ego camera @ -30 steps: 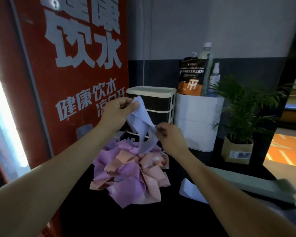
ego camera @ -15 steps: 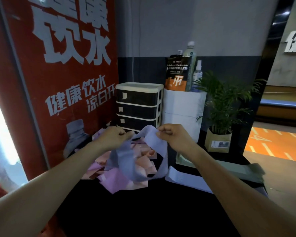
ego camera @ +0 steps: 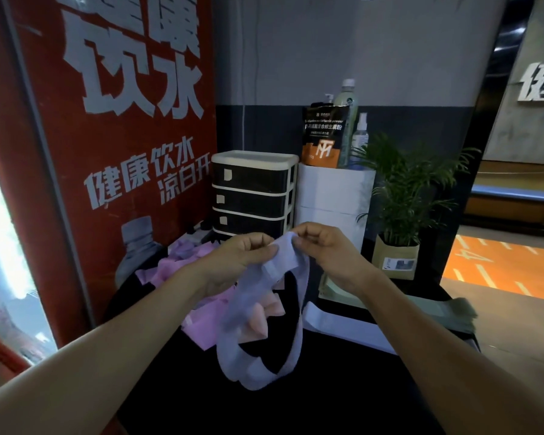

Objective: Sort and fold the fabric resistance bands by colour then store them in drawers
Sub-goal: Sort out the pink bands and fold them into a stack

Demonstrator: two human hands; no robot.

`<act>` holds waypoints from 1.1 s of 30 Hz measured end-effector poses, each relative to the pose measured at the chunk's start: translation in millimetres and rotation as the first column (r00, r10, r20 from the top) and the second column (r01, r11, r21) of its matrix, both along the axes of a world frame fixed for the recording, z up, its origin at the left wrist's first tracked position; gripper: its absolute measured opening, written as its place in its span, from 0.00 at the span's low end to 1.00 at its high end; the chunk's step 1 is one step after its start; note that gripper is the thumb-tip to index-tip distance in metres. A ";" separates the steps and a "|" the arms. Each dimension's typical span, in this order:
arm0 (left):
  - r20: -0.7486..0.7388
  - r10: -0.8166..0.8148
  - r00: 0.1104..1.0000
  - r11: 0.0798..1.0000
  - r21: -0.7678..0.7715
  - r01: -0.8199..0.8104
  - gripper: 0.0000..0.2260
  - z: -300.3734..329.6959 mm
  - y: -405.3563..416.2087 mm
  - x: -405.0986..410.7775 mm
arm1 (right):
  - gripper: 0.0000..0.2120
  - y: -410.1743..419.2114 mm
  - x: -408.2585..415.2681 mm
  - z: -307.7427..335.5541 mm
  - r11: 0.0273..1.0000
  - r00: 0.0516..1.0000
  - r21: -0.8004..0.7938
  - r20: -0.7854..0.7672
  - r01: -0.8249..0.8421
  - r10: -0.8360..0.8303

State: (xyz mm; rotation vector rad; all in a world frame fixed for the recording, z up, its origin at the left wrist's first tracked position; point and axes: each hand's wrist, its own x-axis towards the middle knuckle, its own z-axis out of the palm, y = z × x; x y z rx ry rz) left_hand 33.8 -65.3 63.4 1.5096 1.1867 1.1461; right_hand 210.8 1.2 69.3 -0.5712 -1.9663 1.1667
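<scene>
A pale blue fabric band [ego camera: 258, 350] hangs as an open loop above the black table [ego camera: 343, 387]. My left hand [ego camera: 242, 259] and my right hand [ego camera: 324, 249] pinch its top edge side by side, fingers curled. Behind the loop lies a heap of pink, purple and peach bands [ego camera: 189, 271], partly hidden by my left arm. A folded pale blue band [ego camera: 339, 328] lies flat on the table to the right. The small drawer unit [ego camera: 252, 196], with three dark drawers all closed, stands at the back.
A red poster board [ego camera: 123, 152] rises along the left. Right of the drawers stands a white box [ego camera: 333, 202] carrying a pouch and bottles, then a potted plant [ego camera: 399, 221]. A grey-green folded cloth [ego camera: 437, 312] lies at the table's right edge.
The blue band has come off the heap and now hangs free as a loop. My hands have drawn close together at its top edge, and the view has shifted.
</scene>
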 end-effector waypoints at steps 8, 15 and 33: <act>0.026 0.075 0.997 0.993 0.088 -0.077 0.06 1.2 8.2 8.7 | 0.14 -7.5 -3.2 4.4 0.959 0.960 -0.062 0.065 0.276 -0.272; -0.065 0.071 0.995 0.991 0.114 -0.063 0.09 2.7 7.1 16.8 | 0.10 -9.8 -8.0 9.2 0.944 0.944 0.017 0.028 0.329 -0.329; -0.206 0.528 0.824 0.825 -0.105 -0.555 0.04 -49.5 7.5 -38.5 | 0.13 26.2 50.2 -9.3 0.688 0.653 -0.329 -0.227 0.647 -0.723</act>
